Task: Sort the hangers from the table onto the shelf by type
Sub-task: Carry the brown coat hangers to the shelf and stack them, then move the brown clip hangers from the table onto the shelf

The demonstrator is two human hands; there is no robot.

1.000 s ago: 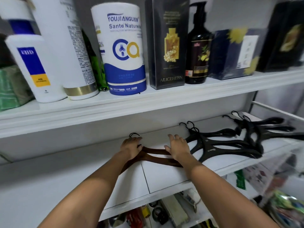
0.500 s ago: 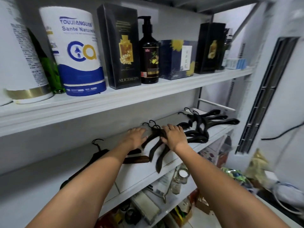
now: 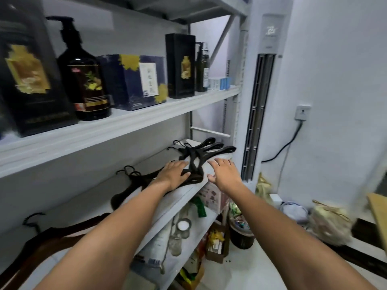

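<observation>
The left hand (image 3: 173, 174) lies with fingers laid out over the near ends of the far black hangers (image 3: 195, 164), pressing rather than gripping as far as I can tell. The right hand (image 3: 224, 172) is spread open, holding nothing, just right of that pile above the shelf (image 3: 182, 195) edge. 3 groups lie along the shelf: this pile far right, the middle black hangers (image 3: 140, 181), and the brown wooden hangers (image 3: 44, 245) near left. I'd judge this as squaring up the last pile, with sorting nearly done. Next the right hand should come in against the hanger arms and ease them back from the edge.
</observation>
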